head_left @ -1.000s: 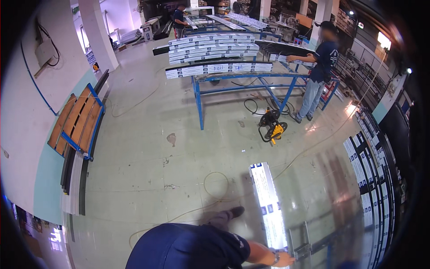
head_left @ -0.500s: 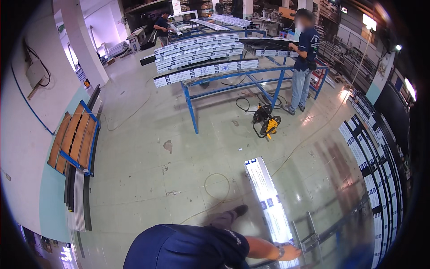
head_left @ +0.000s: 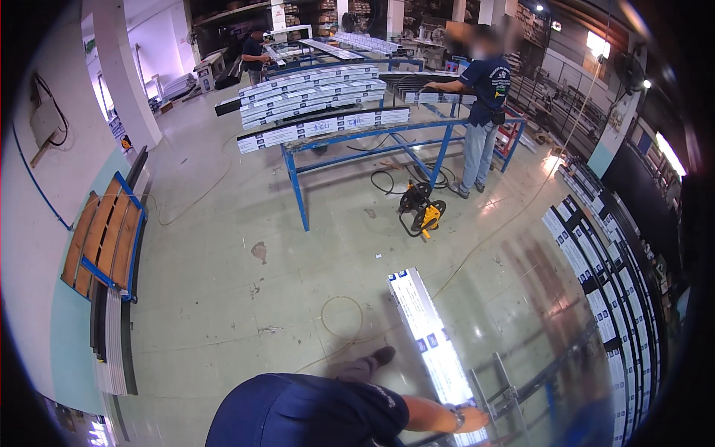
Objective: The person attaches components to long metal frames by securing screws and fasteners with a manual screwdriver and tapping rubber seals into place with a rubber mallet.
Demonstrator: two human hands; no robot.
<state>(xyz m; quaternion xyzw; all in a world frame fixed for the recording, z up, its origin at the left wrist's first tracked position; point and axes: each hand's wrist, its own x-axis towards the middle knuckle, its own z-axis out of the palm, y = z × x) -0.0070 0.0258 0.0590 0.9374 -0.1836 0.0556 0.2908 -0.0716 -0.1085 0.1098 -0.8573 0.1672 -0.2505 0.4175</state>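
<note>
A long bar (head_left: pixel 436 346) in white and blue printed wrap runs from the lower right out over the floor, with its far end mid-picture. My left hand (head_left: pixel 471 419), a watch on its wrist, lies across the near part of the bar, its fingers seemingly curled over the right edge. The left arm reaches rightward from my navy sleeve. Right beside the bar stands a metal support frame (head_left: pixel 506 398), partly blurred. My right hand is out of the picture.
A blue metal table (head_left: pixel 298 167) carries stacked wrapped profiles (head_left: pixel 313 93); a person (head_left: pixel 484 97) stands at its right, another (head_left: pixel 255 56) works farther back. A yellow and black reel (head_left: pixel 422 212) and a thin hose (head_left: pixel 363 320) lie on the floor. More wrapped profiles (head_left: pixel 596 290) line the right.
My view has swung slightly, shifting the scene left. My left hand stays on the bar. The person at the blue table now stretches an arm toward the profiles.
</note>
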